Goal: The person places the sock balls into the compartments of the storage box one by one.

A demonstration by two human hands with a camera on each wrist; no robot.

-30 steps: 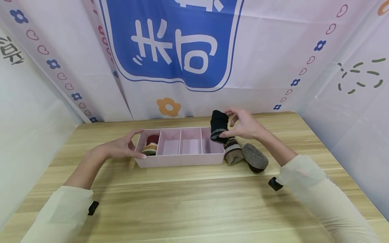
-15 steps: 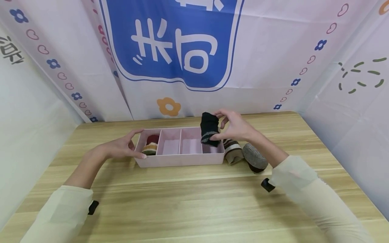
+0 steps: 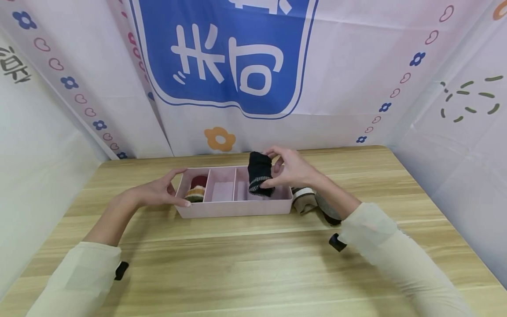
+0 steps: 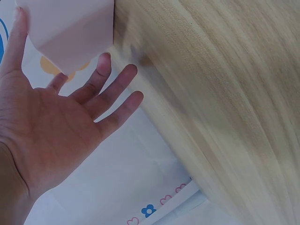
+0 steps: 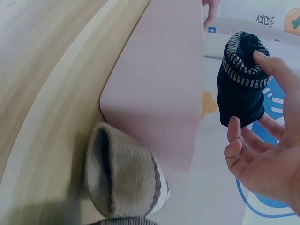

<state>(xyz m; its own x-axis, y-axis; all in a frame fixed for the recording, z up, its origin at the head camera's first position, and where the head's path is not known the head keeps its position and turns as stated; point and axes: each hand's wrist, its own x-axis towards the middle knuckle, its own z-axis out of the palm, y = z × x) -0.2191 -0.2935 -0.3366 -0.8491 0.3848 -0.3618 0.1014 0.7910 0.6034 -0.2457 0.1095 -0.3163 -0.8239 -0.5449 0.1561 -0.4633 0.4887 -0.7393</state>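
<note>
A pink divided storage box [image 3: 237, 209] sits on the table. My left hand [image 3: 156, 193] holds its left end, thumb at the front wall and index finger at the back corner; in the left wrist view the other fingers hang loosely beside the box. Between thumb and fingertips, my right hand [image 3: 293, 169] pinches a rolled black sock [image 3: 260, 169] with a grey-striped cuff. The sock is above the box's right half, tilted in the head view. Rolled socks [image 3: 196, 189], dark red and striped, lie in the leftmost compartment. The two middle-left and right compartments are partly visible.
Right of the box a brown striped rolled sock [image 3: 304, 201] lies on the wooden table [image 3: 222, 264]. Next to it is a grey rolled sock [image 3: 328, 209], partly hidden by my right forearm. Printed cloth walls [image 3: 340, 88] stand behind and at both sides.
My right hand has moved left with the black sock, from the box's right end to above its third compartment, and slightly lower. The left hand and box have stayed in place.
</note>
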